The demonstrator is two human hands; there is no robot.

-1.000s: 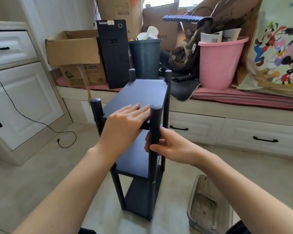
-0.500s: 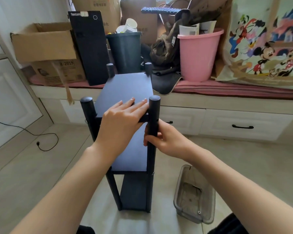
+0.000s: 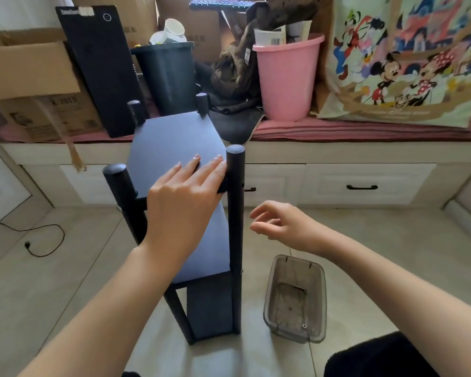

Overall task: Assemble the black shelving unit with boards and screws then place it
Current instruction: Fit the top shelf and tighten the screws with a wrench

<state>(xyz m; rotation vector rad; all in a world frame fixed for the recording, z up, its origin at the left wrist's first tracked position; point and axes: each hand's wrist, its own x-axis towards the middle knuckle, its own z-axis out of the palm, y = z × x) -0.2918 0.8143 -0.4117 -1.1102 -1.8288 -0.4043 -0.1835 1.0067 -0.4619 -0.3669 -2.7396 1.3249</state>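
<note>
- My left hand (image 3: 184,191) lies flat on the top board (image 3: 172,142) of the black three-tier shelving unit with round posts (image 3: 201,240), fingers straight and pressed onto the board's near edge; it grips nothing.
- Its fingertips (image 3: 218,160) end just beside the near right post (image 3: 235,202).
- My right hand (image 3: 279,225) hangs in the air to the right of that post, apart from it, fingers loosely curled and holding nothing.
- The shelving unit stands upright on the pale tiled floor (image 3: 392,254), in front of the white window bench with drawers (image 3: 337,156).
- A clear plastic tub (image 3: 295,297) sits on the floor just right of the unit's foot; a small screw (image 3: 304,326) lies at the tub's near edge.
- Along the bench top I see a cardboard box (image 3: 30,69) at the left end, then a black computer tower (image 3: 101,69), a dark bin (image 3: 166,74), a pink plastic bucket (image 3: 286,80) and a cartoon-printed bag (image 3: 408,58) at the right.
- A black cable (image 3: 38,240) trails over the floor at the left.
</note>
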